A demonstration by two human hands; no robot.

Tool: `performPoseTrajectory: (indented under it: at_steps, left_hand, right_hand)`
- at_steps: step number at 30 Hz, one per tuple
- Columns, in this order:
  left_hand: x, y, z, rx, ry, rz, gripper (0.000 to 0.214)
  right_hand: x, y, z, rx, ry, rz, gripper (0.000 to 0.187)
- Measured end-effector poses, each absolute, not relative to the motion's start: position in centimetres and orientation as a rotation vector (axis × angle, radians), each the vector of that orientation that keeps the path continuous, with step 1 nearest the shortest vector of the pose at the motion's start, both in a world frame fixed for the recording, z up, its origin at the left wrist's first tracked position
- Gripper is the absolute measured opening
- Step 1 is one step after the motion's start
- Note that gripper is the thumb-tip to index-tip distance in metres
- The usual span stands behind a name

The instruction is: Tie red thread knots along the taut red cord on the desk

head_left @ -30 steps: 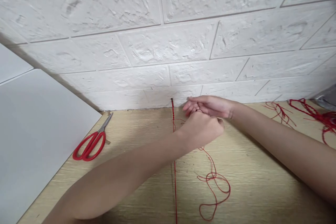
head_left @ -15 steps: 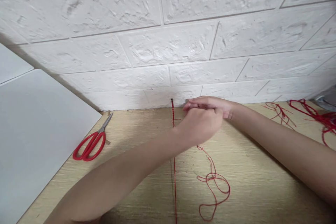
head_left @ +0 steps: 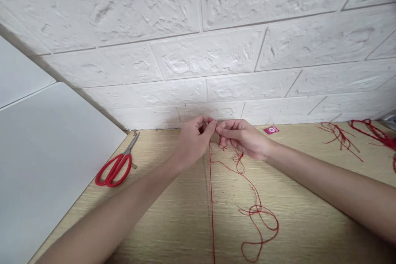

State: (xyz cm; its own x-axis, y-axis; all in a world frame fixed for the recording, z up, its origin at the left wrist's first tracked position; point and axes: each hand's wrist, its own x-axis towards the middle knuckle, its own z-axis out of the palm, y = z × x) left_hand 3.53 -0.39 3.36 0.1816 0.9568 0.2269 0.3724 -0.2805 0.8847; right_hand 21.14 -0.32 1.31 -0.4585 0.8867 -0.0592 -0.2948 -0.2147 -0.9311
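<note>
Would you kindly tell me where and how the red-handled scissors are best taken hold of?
I'd take the scissors by the red handles, coming from the near side, probably with the left hand, which is closer. The wide loops face the near side, while the metal blades point away towards the wall.

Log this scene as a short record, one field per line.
Left hand: left hand, fingertips pinched on red thread
Right hand: right hand, pinching thread close beside the left fingertips
Upright strand: taut red strand, running toward the viewer
Loose strand: tangled red loops on the wooden tabletop
Tool: red-handled scissors, lying left, blades toward the wall
Far right: small pink square, red strands
</note>
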Motion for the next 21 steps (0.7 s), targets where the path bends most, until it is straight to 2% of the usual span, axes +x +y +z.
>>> performPoseTrajectory:
  at_steps: [6, 12, 17, 21]
  left_hand:
    - [1.7, -1.3, 1.0, 1.61, 1.403, 0.997, 0.03]
    - [1.4, -1.5, -0.4, 1.602, 1.257, 0.919, 0.03]
    - [1.3, -1.1, -0.2, 1.571, 1.196, 0.89, 0.029]
    - [1.2, -1.0, 0.0, 1.525, 1.17, 0.875, 0.027]
  right_hand:
    - [19.7, -2.7, 1.0, -1.05, -1.526, 1.282, 0.02]
    - [19.8, -3.8, 0.4, -1.002, -1.776, 0.834, 0.017]
    - [19.8, -4.1, 0.6, -0.658, -1.979, 0.92, 0.011]
    - [19.6, -4.3, 0.3, -0.713, -2.105, 0.843, 0.013]
